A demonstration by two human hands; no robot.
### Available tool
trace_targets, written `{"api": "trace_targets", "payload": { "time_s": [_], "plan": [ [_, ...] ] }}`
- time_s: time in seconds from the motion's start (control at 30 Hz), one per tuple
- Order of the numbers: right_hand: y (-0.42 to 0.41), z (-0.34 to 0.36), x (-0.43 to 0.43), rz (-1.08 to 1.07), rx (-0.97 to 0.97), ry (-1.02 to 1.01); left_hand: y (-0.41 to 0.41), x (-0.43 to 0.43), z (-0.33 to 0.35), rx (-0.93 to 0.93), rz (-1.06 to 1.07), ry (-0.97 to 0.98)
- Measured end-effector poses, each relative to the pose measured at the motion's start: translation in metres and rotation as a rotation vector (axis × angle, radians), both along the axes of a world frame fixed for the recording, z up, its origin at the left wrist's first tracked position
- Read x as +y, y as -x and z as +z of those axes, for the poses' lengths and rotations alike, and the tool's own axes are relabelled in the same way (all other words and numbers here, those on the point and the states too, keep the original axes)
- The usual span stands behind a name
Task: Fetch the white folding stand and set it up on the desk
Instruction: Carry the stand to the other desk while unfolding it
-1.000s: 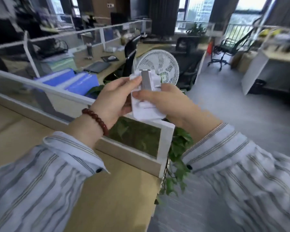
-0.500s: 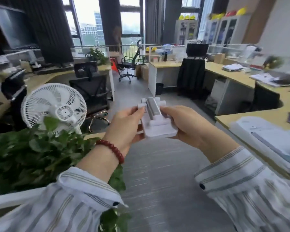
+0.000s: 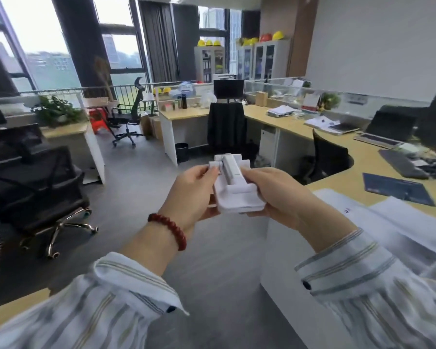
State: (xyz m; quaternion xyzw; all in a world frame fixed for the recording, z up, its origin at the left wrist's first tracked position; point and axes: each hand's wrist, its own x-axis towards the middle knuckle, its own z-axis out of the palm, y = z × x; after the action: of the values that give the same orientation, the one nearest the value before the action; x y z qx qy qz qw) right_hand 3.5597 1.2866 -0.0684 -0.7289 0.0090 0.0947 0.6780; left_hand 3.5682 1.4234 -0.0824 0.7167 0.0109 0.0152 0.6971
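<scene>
I hold the white folding stand (image 3: 234, 187) in front of me with both hands, folded flat, above the grey floor. My left hand (image 3: 193, 195) grips its left side, thumb on the hinge end; a red bead bracelet is on that wrist. My right hand (image 3: 277, 191) wraps its right side and underside. The wooden desk (image 3: 355, 172) curves along the right, its near end just right of my right arm.
White papers (image 3: 398, 222) and a dark blue pad (image 3: 398, 188) lie on the near desk, with a keyboard (image 3: 402, 163) and laptop (image 3: 385, 129) farther back. A black office chair (image 3: 35, 182) stands at left, another chair (image 3: 327, 157) by the desk. Grey floor lies between.
The view has swung to the right, from the partitioned desk with fan and plant to the aisle and the right-hand desk. Both hands kept hold of the stand throughout.
</scene>
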Motion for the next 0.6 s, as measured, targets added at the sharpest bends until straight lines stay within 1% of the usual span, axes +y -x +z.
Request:
{"api": "trace_targets", "payload": {
  "time_s": [0.17,0.3,0.43,0.5,0.6],
  "plan": [
    [-0.09,0.004,-0.008,-0.008,-0.003,-0.007,-0.082,-0.006,0.007,-0.035,0.018,-0.007],
    [-0.17,-0.002,0.007,0.064,0.007,-0.061,-0.155,0.012,0.003,-0.03,0.076,-0.007],
    [-0.262,-0.009,0.027,0.14,-0.022,-0.05,-0.242,0.035,-0.002,-0.044,0.116,-0.03],
    [-0.311,-0.008,0.033,0.155,-0.051,-0.045,-0.295,0.046,0.0,-0.043,0.098,-0.029],
    [-0.385,0.003,0.033,0.121,-0.097,-0.059,-0.379,0.051,0.012,-0.066,0.007,-0.043]
  ]
}}
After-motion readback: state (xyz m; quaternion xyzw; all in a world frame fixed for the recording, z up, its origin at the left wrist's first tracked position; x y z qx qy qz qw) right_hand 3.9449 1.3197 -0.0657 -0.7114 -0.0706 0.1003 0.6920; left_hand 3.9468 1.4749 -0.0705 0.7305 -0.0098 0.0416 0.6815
